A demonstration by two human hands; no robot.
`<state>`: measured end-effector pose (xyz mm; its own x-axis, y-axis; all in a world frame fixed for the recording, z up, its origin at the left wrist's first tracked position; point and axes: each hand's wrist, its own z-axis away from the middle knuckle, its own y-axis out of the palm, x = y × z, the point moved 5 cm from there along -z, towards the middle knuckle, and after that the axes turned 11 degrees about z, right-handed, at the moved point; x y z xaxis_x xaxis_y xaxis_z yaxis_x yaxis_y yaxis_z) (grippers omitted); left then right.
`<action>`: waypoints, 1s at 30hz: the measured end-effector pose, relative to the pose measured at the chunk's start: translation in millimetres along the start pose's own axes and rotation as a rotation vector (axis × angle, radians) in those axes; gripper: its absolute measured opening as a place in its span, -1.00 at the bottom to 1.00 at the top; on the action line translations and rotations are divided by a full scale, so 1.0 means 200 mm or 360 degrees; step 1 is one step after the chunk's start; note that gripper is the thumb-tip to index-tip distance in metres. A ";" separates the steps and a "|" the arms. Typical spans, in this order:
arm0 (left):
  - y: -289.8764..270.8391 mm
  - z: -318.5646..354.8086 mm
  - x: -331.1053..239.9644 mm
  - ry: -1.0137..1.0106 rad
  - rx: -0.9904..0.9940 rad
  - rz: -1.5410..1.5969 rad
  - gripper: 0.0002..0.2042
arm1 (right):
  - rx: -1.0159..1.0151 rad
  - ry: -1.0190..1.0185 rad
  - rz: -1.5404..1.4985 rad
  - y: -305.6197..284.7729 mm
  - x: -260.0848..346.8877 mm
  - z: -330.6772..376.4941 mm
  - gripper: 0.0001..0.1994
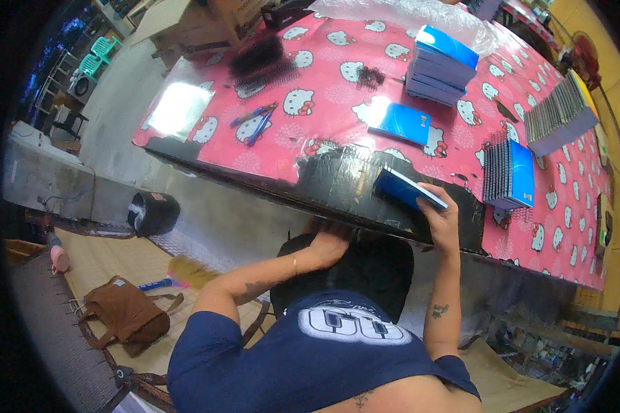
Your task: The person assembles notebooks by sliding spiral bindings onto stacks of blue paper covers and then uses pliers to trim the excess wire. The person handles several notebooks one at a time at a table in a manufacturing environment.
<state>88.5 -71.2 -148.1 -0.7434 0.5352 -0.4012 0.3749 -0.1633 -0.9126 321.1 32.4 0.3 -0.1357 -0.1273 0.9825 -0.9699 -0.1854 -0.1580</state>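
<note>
My right hand [442, 215] grips a blue notebook [397, 187] by its right end, tilted above the dark taped patch [337, 175] at the table's near edge. My left hand [332, 246] is low by my lap, against the table's front edge; its fingertips are hidden there. A blue notebook [399, 124] lies flat beyond the held one. Behind it rises a stack of blue notebooks [442, 65]. To the right, several blue notebooks with black coil binding [510, 175] sit grouped together, and a longer row of coil-bound books [561, 113] is farther right.
Pens [255, 124], a clear shiny sheet [179, 110] and black binding coils [258, 65] lie on the pink patterned tablecloth [248, 162]. Clear plastic wrap [406, 17] and a cardboard box [200, 27] are at the back. Left are a black bin [155, 212] and a brown bag [125, 315].
</note>
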 end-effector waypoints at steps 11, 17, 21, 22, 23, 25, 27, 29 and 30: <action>-0.24 0.26 0.31 -0.1110 -0.0015 0.0862 -0.65 | -0.0063 0.0019 0.0053 0.00 -0.02 0.00 -0.73; -0.51 0.35 0.00 -0.0782 -0.0612 0.0529 -0.69 | -0.0109 0.0060 -0.0001 -0.01 -0.01 0.00 -0.72; -0.49 0.42 -0.12 -0.0656 -0.0065 0.1257 -0.72 | -0.0102 0.0066 0.0024 -0.01 -0.04 -0.01 -0.72; -0.50 0.40 -0.13 -0.0533 0.0019 0.1274 -0.70 | -0.0114 0.0071 0.0052 0.00 -0.03 0.00 -0.71; -0.50 0.38 -0.13 -0.0443 0.0081 0.1292 -0.69 | -0.0110 0.0043 0.0133 -0.01 -0.03 -0.01 -0.70; -0.50 0.35 -0.13 -0.0239 0.0212 0.1328 -0.68 | -0.0120 0.0084 0.0069 -0.02 -0.04 0.00 -0.70; -0.47 0.33 -0.11 -0.0226 0.0389 0.1348 -0.66 | -0.0144 0.0028 0.0124 -0.02 -0.03 0.01 -0.69; -0.45 0.34 -0.12 -0.0206 0.0543 0.1320 -0.67 | -0.0112 0.0129 0.0098 -0.02 -0.03 0.01 -0.69; -0.46 0.35 -0.12 -0.0187 0.0605 0.1285 -0.69 | -0.0111 0.0135 0.0114 -0.02 -0.02 0.01 -0.70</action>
<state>33.3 -126.2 -59.4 -0.3926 0.0539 -0.9181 0.6144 -0.7275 -0.3054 325.5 30.9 -3.5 -0.2188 -0.0544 0.9742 -0.9684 -0.1104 -0.2237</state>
